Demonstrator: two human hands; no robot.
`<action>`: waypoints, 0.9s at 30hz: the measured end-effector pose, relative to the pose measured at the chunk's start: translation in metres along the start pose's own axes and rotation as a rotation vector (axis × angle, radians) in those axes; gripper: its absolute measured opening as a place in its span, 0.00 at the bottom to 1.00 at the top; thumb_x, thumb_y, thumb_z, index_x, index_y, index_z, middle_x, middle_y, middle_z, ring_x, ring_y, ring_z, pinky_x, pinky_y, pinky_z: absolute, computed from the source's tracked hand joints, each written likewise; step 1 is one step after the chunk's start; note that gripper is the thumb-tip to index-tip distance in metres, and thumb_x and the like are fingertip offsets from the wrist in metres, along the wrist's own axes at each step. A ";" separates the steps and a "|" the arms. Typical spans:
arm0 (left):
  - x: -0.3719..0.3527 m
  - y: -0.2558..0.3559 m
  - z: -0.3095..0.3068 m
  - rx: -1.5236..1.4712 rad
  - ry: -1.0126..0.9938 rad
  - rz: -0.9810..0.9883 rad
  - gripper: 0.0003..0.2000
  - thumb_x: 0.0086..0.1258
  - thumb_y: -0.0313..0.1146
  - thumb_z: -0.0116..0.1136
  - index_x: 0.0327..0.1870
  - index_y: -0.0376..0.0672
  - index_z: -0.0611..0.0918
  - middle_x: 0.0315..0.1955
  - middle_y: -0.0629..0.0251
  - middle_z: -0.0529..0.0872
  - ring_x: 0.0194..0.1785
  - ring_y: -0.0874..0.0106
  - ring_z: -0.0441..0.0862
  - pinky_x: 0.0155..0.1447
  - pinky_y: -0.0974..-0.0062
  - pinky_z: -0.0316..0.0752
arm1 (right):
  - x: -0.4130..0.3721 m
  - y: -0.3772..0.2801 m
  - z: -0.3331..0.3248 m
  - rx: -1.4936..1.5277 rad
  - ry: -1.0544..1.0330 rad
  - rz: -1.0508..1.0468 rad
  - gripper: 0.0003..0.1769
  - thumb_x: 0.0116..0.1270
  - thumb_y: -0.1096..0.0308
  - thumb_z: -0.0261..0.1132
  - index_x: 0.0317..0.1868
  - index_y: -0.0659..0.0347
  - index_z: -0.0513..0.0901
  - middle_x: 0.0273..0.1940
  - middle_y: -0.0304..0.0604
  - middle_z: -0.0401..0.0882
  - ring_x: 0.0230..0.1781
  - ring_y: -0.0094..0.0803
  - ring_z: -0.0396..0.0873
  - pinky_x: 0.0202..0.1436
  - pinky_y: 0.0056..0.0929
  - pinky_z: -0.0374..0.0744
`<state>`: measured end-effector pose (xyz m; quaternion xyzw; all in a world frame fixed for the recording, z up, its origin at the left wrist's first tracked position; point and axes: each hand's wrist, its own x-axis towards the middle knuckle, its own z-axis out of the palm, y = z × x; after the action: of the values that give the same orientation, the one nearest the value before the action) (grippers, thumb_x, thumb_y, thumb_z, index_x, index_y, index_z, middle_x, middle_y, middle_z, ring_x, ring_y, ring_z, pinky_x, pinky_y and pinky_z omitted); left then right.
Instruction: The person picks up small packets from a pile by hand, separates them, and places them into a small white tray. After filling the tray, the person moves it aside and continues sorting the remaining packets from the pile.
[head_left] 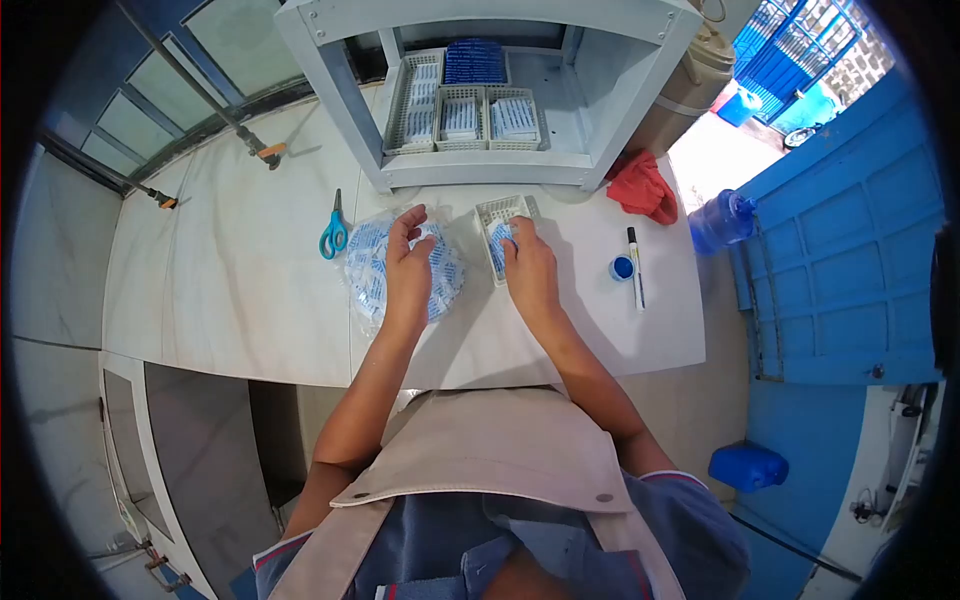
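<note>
A clear plastic bag [362, 262] full of small blue-and-white printed packets lies on the white table. Above it is my left hand [408, 265], thumb and fingers apart with nothing visible between them. To the right stands a small cream lattice basket [489, 212] holding some blue-and-white packets [497, 236]. My right hand [532, 268] reaches over the basket's right side. Its thumb and curled fingers close on a packet at the basket, and the fingers partly hide it. Teal-handled scissors [334, 236] lie left of the bag.
Behind the basket, a grey shelf [490, 171] holds several cream baskets [461, 146] of packets and a blue stack [475, 62]. On the right are a blue-capped pot [621, 268], a marker [636, 268], a red cloth [645, 190] and a water bottle [720, 222].
</note>
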<state>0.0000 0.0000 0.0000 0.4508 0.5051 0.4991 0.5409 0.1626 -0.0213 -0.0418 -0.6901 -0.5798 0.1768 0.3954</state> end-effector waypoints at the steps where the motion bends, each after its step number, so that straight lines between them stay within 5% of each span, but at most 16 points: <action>1: -0.004 0.002 -0.003 0.025 0.011 0.014 0.23 0.62 0.23 0.47 0.61 0.38 0.71 0.57 0.62 0.72 0.59 0.71 0.65 0.66 0.75 0.56 | -0.001 -0.006 -0.001 -0.058 -0.066 0.031 0.19 0.63 0.69 0.63 0.52 0.65 0.71 0.46 0.62 0.77 0.41 0.57 0.78 0.41 0.45 0.78; 9: -0.011 -0.003 -0.048 0.093 0.124 0.077 0.21 0.62 0.24 0.50 0.59 0.40 0.73 0.56 0.61 0.74 0.57 0.69 0.66 0.62 0.72 0.62 | -0.002 -0.006 -0.003 -0.294 -0.086 -0.066 0.09 0.63 0.70 0.62 0.39 0.67 0.78 0.37 0.54 0.78 0.37 0.53 0.79 0.39 0.44 0.78; 13: -0.013 -0.003 -0.073 0.309 0.176 0.182 0.18 0.62 0.24 0.52 0.55 0.39 0.75 0.52 0.61 0.75 0.55 0.66 0.67 0.60 0.70 0.63 | -0.001 0.003 0.000 -0.497 -0.145 -0.174 0.08 0.59 0.71 0.64 0.37 0.67 0.78 0.36 0.52 0.78 0.39 0.48 0.77 0.46 0.40 0.75; 15: -0.015 -0.003 -0.081 0.657 0.243 0.350 0.15 0.61 0.24 0.54 0.51 0.42 0.79 0.51 0.59 0.74 0.55 0.60 0.66 0.60 0.65 0.63 | -0.001 0.002 0.000 -0.543 -0.186 -0.202 0.08 0.58 0.72 0.65 0.37 0.67 0.78 0.36 0.51 0.78 0.39 0.46 0.76 0.49 0.39 0.74; 21: -0.015 -0.006 -0.089 1.146 0.198 0.535 0.09 0.55 0.27 0.62 0.38 0.47 0.84 0.53 0.59 0.73 0.58 0.54 0.65 0.60 0.57 0.61 | 0.006 -0.017 -0.005 -0.359 -0.121 -0.202 0.06 0.58 0.74 0.63 0.36 0.65 0.79 0.36 0.50 0.79 0.39 0.47 0.74 0.49 0.40 0.72; 24: -0.013 -0.014 -0.076 1.248 0.189 0.492 0.11 0.51 0.32 0.68 0.37 0.47 0.85 0.56 0.59 0.72 0.61 0.55 0.64 0.60 0.56 0.60 | 0.011 -0.041 0.010 -0.017 -0.140 -0.367 0.08 0.58 0.76 0.61 0.40 0.67 0.80 0.37 0.50 0.79 0.43 0.49 0.74 0.49 0.40 0.73; 27: -0.007 -0.024 -0.070 1.371 0.208 0.504 0.17 0.48 0.37 0.71 0.38 0.42 0.83 0.58 0.57 0.71 0.63 0.55 0.63 0.59 0.56 0.60 | 0.016 -0.051 0.050 0.196 -0.407 -0.440 0.12 0.59 0.77 0.60 0.44 0.67 0.80 0.38 0.51 0.79 0.47 0.50 0.74 0.50 0.39 0.74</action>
<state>-0.0672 -0.0104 -0.0289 0.7403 0.6336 0.2205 -0.0441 0.0978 0.0116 -0.0311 -0.4571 -0.7625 0.2767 0.3647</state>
